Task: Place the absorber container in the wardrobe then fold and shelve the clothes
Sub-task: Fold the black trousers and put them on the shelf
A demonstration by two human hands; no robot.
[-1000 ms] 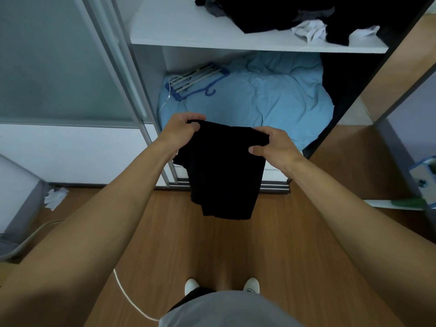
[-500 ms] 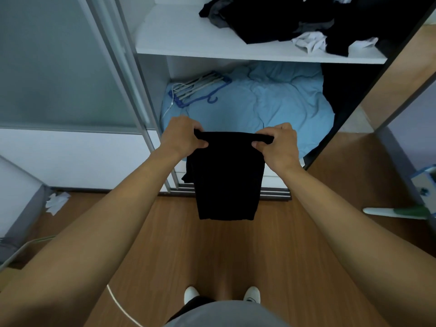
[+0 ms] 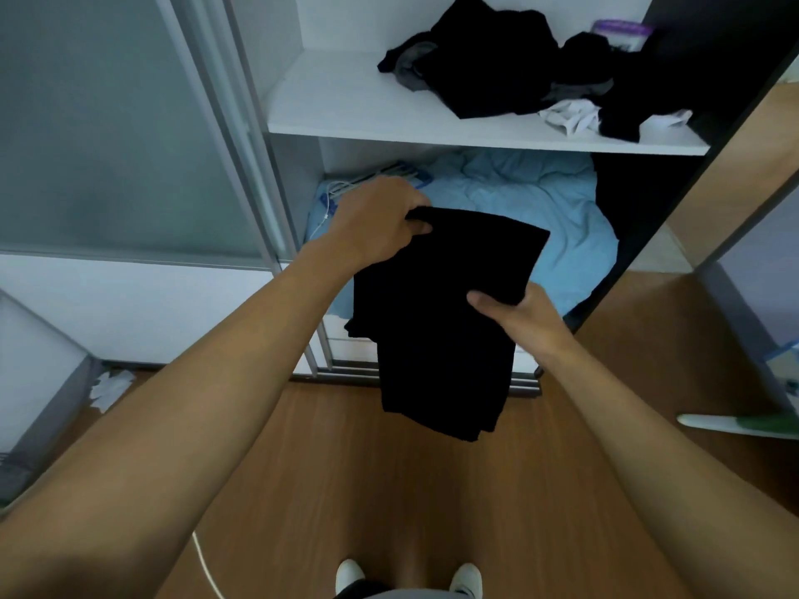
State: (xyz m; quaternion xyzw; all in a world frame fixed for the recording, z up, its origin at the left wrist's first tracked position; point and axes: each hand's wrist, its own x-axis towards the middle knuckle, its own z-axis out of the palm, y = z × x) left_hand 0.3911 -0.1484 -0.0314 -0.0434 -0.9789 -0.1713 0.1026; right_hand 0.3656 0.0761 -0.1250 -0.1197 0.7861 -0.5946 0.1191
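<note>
Centrally in the head view, a folded black garment (image 3: 441,304) is held in the air before the open wardrobe, above the wooden floor (image 3: 389,490). Its upper left corner is pinched by the left hand (image 3: 380,222), fingers curled over the edge. Its right edge is gripped lower down by the right hand (image 3: 519,315), thumb on top. On the white shelf (image 3: 346,105) above, a loose pile of dark clothes (image 3: 488,67) is heaped, with a white cloth (image 3: 570,116) at its front. The absorber container (image 3: 622,34) is seen at the shelf's back, partly hidden by the pile. Blue bedding (image 3: 540,209) is stuffed into the compartment underneath.
</note>
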